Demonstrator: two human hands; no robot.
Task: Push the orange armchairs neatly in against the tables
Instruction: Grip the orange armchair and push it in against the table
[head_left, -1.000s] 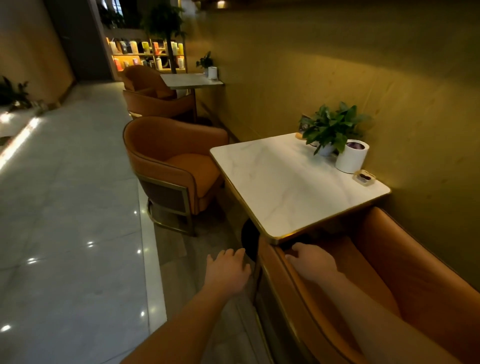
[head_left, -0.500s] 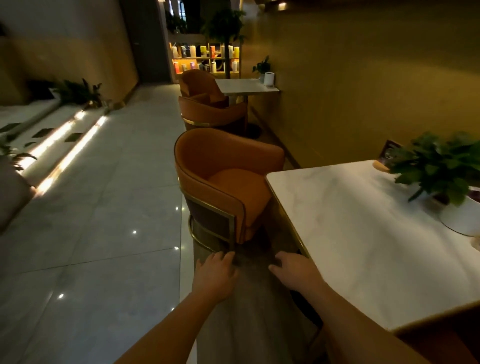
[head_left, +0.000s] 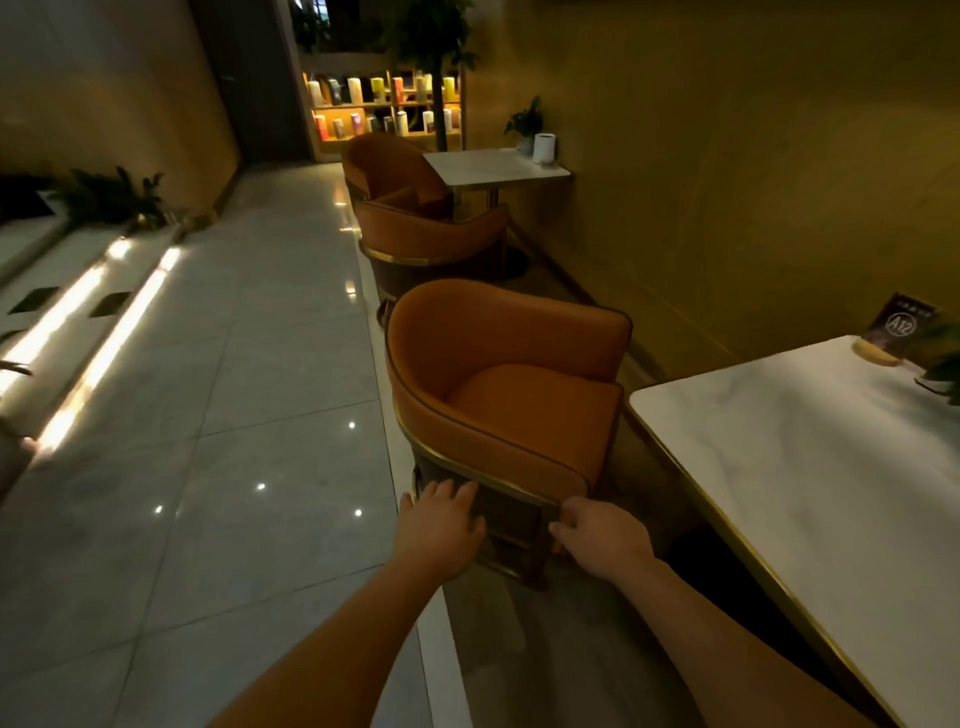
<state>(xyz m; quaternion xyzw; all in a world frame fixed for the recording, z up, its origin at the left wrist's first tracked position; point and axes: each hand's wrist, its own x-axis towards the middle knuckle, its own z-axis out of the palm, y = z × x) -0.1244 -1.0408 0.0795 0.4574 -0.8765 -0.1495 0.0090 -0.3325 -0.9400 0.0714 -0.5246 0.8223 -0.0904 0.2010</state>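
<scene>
An orange armchair (head_left: 509, 395) with a gold-trimmed frame stands in front of me, its seat facing the white marble table (head_left: 810, 467) on the right, with a narrow gap between them. My left hand (head_left: 441, 525) lies flat with straight fingers against the chair's near side panel, just under the gold trim. My right hand (head_left: 597, 540) curls its fingers round the front corner of that frame. Farther back, a second orange armchair (head_left: 431, 239) and a third orange armchair (head_left: 384, 166) sit at a smaller white table (head_left: 493, 169).
A wooden sign marked A12 (head_left: 898, 327) and plant leaves (head_left: 945, 358) are on the near table by the yellow wall. The glossy tiled aisle (head_left: 234, 415) runs along the left, past lit steps with planters (head_left: 109, 197). A lit shelf (head_left: 384, 109) closes the far end.
My view swung from the armchair beside me to the one across the table. Both hands moved forward from mid-air and now touch that chair's near side.
</scene>
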